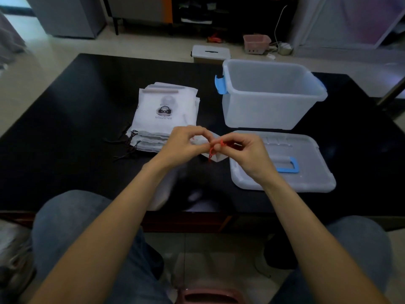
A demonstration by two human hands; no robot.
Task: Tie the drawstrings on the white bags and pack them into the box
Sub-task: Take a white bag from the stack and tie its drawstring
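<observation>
Hands [185, 144] [242, 150] pinching red drawstring [215, 145], fingers curled.

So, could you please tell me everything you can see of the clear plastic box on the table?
The clear plastic box is a translucent, whitish tub with a thick rolled rim and slightly tapered walls. A blue latch hangs at its left end; another blue one peeks out at the right end. It stands upright and open on the black table, seemingly with nothing inside. Its lid, with a blue handle, lies flat in front of it. The stack of white bags lies to its left, apart from it. Neither hand touches it.
</observation>
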